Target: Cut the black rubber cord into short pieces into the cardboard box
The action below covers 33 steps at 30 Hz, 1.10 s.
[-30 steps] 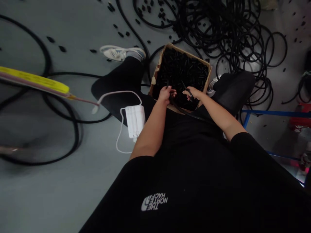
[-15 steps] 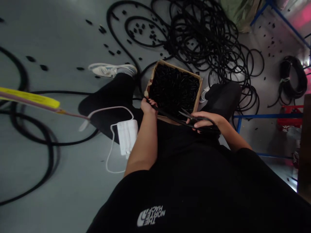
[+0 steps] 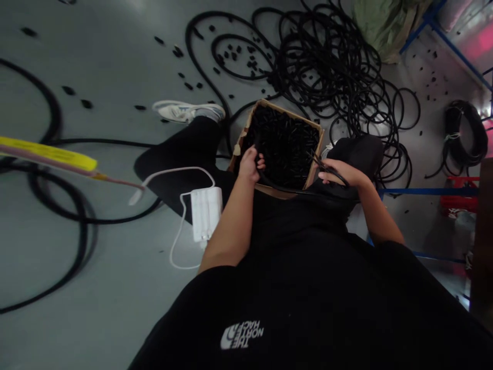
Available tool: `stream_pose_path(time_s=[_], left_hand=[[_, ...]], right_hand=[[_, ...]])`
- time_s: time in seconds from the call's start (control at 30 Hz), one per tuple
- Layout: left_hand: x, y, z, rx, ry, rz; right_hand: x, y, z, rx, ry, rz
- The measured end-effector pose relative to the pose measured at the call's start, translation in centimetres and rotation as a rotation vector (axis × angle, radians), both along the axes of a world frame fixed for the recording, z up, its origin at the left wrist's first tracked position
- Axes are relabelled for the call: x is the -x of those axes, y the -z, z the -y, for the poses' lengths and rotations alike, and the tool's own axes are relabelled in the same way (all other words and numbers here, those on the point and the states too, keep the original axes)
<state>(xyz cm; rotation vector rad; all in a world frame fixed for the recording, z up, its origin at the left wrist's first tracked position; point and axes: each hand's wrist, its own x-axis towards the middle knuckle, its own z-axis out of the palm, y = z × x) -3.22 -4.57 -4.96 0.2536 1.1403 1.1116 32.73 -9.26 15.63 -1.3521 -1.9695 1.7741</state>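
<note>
My left hand (image 3: pixel 251 164) is closed around a black rubber hose (image 3: pixel 283 189), over the near left part of an open cardboard box (image 3: pixel 311 177). The hose bends down from my fist and runs right along the box's near edge, then fades against my dark clothes. Short cut black hose pieces (image 3: pixel 287 141) fill the box between my legs. At the box's right side, my right hand (image 3: pixel 341 172) grips a pair of scissors (image 3: pixel 316 159), fingers in the handles. Its blades look slightly parted and point up and left, apart from the hose.
A big tangle of black hose (image 3: pixel 323 56) lies beyond the box, with loose black pieces (image 3: pixel 250 64) scattered on the floor. A white power bank (image 3: pixel 207 213) with a cable hangs at my left. Blue metal frames (image 3: pixel 427 191) and a hose coil (image 3: pixel 462 131) are at right.
My right hand has moved right and up with the scissors, away from the hose. My left hand has shifted slightly right, over the box, and the hose now bends more. The view has shifted slightly.
</note>
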Motion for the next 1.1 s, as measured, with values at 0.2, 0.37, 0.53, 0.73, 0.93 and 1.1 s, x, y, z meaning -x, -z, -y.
stream_pose_path(time_s=[0.2, 0.37, 0.53, 0.73, 0.93, 1.1], left_hand=[[-2.4, -1.0, 1.4, 0.006, 0.103, -0.109], [-3.0, -0.6, 2.4, -0.052, 0.222, -0.198], [-2.9, 0.9, 2.8, -0.133, 0.386, -0.323], [-2.7, 2.4, 2.7, -0.106, 0.399, -0.407], [-2.5, 2.4, 3.1, -0.044, 0.484, -0.444], [-1.5, 2.0, 3.5, -0.044, 0.608, -0.328]], right_hand=[[7.2, 7.7, -6.1, 0.097, 0.083, 0.194], [10.8, 11.2, -6.9, 0.178, 0.107, 0.278], [10.5, 11.7, -6.6, 0.098, 0.022, 0.389], [10.8, 12.2, -6.2, -0.095, -0.076, 0.572], [11.2, 12.9, -6.2, -0.127, -0.13, 0.583], [11.1, 12.8, -6.7, -0.111, -0.208, 0.527]])
